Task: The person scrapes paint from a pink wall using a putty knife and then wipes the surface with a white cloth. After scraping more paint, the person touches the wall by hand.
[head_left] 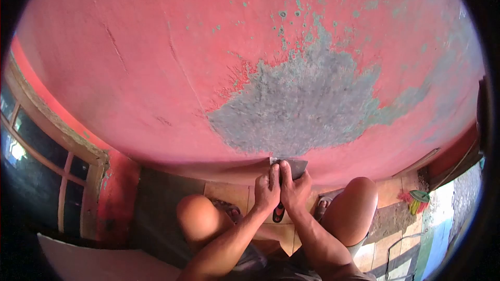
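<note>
In the head view, both hands grip a flat scraper, clasped side by side around it, the left hand (266, 191) just beside the right hand (296, 190), thumbs lying along it toward the blade. The scraper (298, 167) sits between and ahead of them, its dark blade beyond the fingertips near the foot of the pink wall (130, 99), its black-and-red handle end showing below the wrists. Whether the blade's edge touches the wall, I cannot tell. Just above it begins a large grey patch (302, 104) with a ragged border, and the wall runs broad and open to either side and upward. Nearer the body, the left knee (198, 217) and right knee (359, 192) flank the forearms, with tiled floor (284, 233) showing between. A glazed wooden frame (67, 169) edges the far left.
</note>
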### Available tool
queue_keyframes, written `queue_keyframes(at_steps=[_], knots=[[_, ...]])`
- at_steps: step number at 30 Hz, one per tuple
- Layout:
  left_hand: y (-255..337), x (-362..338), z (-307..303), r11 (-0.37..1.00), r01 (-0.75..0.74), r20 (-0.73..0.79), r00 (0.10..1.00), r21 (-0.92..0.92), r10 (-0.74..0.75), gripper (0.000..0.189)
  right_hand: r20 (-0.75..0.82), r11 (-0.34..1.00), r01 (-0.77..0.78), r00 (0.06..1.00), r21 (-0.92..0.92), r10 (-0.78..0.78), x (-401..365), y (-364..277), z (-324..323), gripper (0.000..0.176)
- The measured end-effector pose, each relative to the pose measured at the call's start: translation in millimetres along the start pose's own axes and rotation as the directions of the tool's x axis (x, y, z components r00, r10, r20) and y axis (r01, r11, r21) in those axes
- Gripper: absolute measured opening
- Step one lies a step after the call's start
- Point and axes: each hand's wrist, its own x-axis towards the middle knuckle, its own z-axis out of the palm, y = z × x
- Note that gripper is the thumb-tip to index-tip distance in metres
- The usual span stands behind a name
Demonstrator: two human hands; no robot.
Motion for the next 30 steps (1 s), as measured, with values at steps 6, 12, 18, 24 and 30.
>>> queue_keyframes(at_steps=[6, 12, 18, 24, 30], knots=[[0, 3, -2, 0.999, -0.023, 0.008, 1.000, -0.045, 0.024, 0.046, -0.021, 1.000, 0.017, 1.000, 0.001, -0.017, 1, -5, 3, 0.027], [3, -3, -4, 0.998, 0.063, 0.024, 0.998, -0.001, -0.063, 0.043, -0.024, 0.999, -0.012, 1.000, 0.030, 0.012, -3, 5, 3, 0.028], [1, 2, -5, 1.000, -0.013, 0.008, 1.000, 0.016, 0.012, 0.046, -0.020, 0.999, 0.022, 1.000, 0.026, -0.022, -1, -2, 7, 0.028], [6, -1, -6, 1.000, 0.005, 0.005, 1.000, 0.023, -0.005, 0.047, -0.035, 0.999, 0.042, 0.999, 0.003, -0.041, -4, -2, 6, 0.028], [-8, -2, -6, 0.994, 0.103, 0.070, 0.993, -0.039, -0.100, 0.049, -0.034, 1.000, -0.003, 0.999, 0.001, 0.003, -8, 6, 3, 0.027]])
